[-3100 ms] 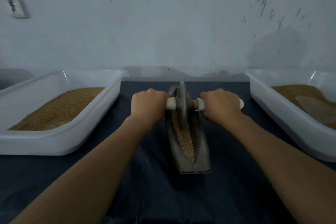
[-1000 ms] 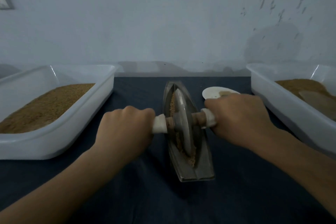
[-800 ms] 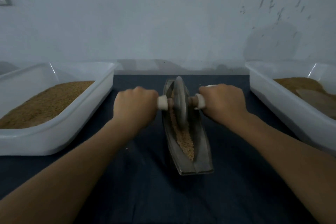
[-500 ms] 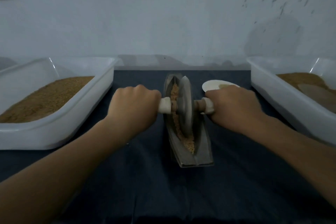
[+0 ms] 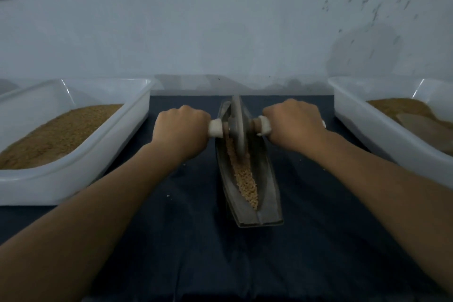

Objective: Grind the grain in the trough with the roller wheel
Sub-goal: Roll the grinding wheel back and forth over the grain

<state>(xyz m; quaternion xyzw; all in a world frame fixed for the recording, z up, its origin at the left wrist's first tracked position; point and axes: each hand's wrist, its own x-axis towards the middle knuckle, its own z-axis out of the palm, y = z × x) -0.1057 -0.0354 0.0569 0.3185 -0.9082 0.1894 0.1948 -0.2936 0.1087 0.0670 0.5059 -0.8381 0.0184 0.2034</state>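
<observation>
Centre of the dark-clothed table: metal trough, lying lengthwise from near edge toward far edge. Holds pale grain along its groove, mostly in the near half. Roller wheel upright in the far half. Left hand clenched round left handle, right hand round right handle. White tubs of brown meal at left edge and right edge.

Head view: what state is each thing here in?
trough: partly filled.
grain: coarse, exposed in the near half.
roller wheel: upright, at the trough's far end.
left hand: grips the left handle.
right hand: grips the right handle.
left tub: partly filled with brown meal.
right tub: partly filled with brown meal.
</observation>
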